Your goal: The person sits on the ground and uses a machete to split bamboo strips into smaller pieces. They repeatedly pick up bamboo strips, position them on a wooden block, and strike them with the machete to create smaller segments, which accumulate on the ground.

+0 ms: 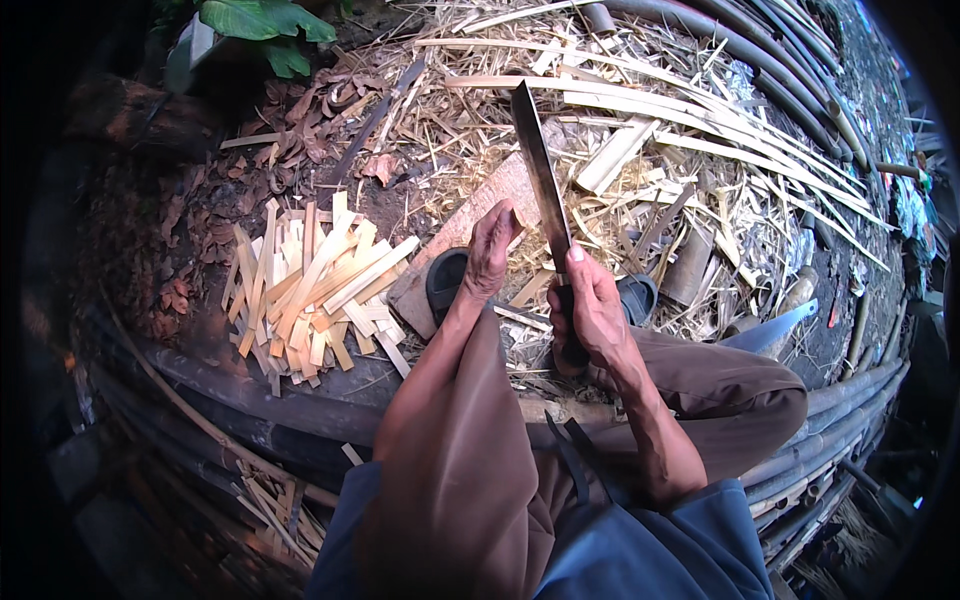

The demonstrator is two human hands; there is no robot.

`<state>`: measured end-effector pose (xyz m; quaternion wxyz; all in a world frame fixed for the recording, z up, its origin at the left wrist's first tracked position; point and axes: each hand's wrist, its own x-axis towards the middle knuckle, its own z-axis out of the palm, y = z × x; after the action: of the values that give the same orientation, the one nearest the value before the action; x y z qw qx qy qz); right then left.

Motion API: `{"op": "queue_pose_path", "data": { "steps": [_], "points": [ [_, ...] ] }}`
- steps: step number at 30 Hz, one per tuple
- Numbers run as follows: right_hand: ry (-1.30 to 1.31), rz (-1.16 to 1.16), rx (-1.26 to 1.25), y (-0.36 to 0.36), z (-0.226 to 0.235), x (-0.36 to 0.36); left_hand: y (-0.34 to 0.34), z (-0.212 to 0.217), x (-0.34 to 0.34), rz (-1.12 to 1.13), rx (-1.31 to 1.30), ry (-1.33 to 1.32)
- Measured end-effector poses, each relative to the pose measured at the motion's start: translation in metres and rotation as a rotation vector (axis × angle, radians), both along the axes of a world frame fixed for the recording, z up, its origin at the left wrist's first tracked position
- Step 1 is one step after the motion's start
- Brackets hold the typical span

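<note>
Reading the clock face with 12 at the far edge of the ground, I find the knife (543,180) just past 12 o'clock, blade raised, tip pointing away from the person. Right grip (597,305): closed around the dark handle. Left grip (487,250): seen almost edge-on, beside the blade; a small tan edge shows at its fingertips, but I cannot tell whether it is wood, nor whether the fingers are spread or pinching.

Status of the work, by my judgement: partway.

1. Done. A heap of short slats (310,280) lies at 9 o'clock, loosely crossed, the pieces roughly alike in form. Dry shavings (455,120) cover much of the ground from 11 to 2 o'clock, consistent with considerable splitting or trimming.

2. Left. Long pale strips (720,125) lie at 1 to 2 o'clock, uncut to the short form. A shorter, wide pale piece (615,157) lies near them, also separate from the heap. Whether the heaped slats need further finishing cannot be told.

3. Station. A wooden board (492,195) slopes from 12 toward 9 o'clock, beside 1 dark sandal (447,285). A saw (772,329) lies at 3 o'clock, apart from the hands.
</note>
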<state>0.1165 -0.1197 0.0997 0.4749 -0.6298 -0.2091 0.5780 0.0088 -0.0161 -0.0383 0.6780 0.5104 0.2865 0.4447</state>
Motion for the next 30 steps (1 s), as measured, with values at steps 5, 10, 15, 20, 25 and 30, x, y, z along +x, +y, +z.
{"op": "queue_pose_path", "data": {
  "steps": [5, 10, 15, 20, 25, 30],
  "points": [
    [0.045, 0.011, -0.074, -0.003, 0.002, 0.003, -0.006, 0.006, -0.001, -0.087, 0.070, 0.080],
    [0.107, 0.066, -0.070, -0.007, -0.007, 0.004, -0.008, 0.004, 0.002, -0.071, 0.120, 0.081],
    [0.093, 0.015, -0.056, -0.006, -0.004, 0.001, -0.007, 0.001, 0.003, -0.076, 0.093, 0.067],
    [0.033, 0.043, -0.062, -0.007, -0.005, 0.004, -0.007, 0.005, 0.005, -0.084, 0.097, 0.100],
    [0.020, 0.056, -0.056, -0.008, -0.006, 0.005, -0.006, 0.000, 0.004, -0.110, 0.079, 0.112],
    [0.025, 0.050, -0.050, -0.006, -0.001, 0.003, -0.006, 0.003, 0.005, -0.114, 0.063, 0.097]
  ]
}}
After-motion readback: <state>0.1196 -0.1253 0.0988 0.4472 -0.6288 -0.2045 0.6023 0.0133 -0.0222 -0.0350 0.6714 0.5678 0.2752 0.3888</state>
